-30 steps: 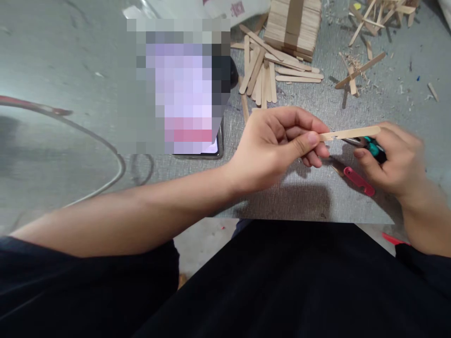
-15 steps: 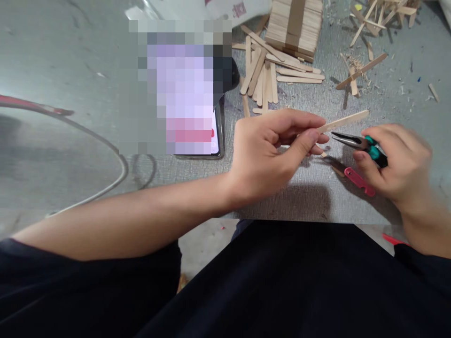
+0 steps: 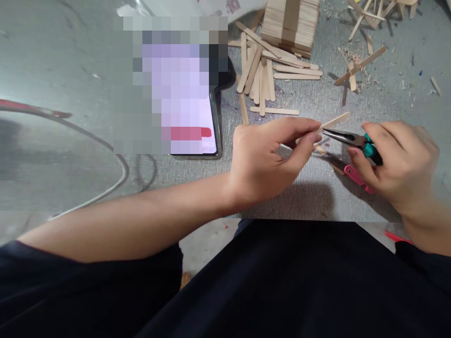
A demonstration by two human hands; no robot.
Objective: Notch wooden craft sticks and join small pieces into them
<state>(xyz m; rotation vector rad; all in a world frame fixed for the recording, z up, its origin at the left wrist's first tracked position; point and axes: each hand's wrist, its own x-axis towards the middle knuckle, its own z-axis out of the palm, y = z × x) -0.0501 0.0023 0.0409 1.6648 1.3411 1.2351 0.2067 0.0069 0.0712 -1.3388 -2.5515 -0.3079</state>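
My left hand (image 3: 276, 159) pinches a wooden craft stick (image 3: 336, 120) between thumb and fingertips, and the stick's free end points up to the right. Wrapped around the teal-and-black handles of long-nose pliers (image 3: 347, 137) is my right hand (image 3: 405, 164). The pliers' tips are right by the left fingertips, just below the stick; whether they touch it I cannot tell. Below the pliers, a pink-handled knife (image 3: 357, 178) lies on the table, partly behind my right hand.
Loose craft sticks (image 3: 260, 75) lie scattered beyond my left hand, near a banded stack of sticks (image 3: 275, 23). Crossed sticks (image 3: 359, 67) sit among shavings at the right. A phone (image 3: 209, 117), partly pixelated, lies left of my hand. A white cable (image 3: 121, 164) curves across the left side.
The pliers have moved left, up to the left fingertips. Less of the craft stick now sticks out past my left hand. The view has shifted slightly.
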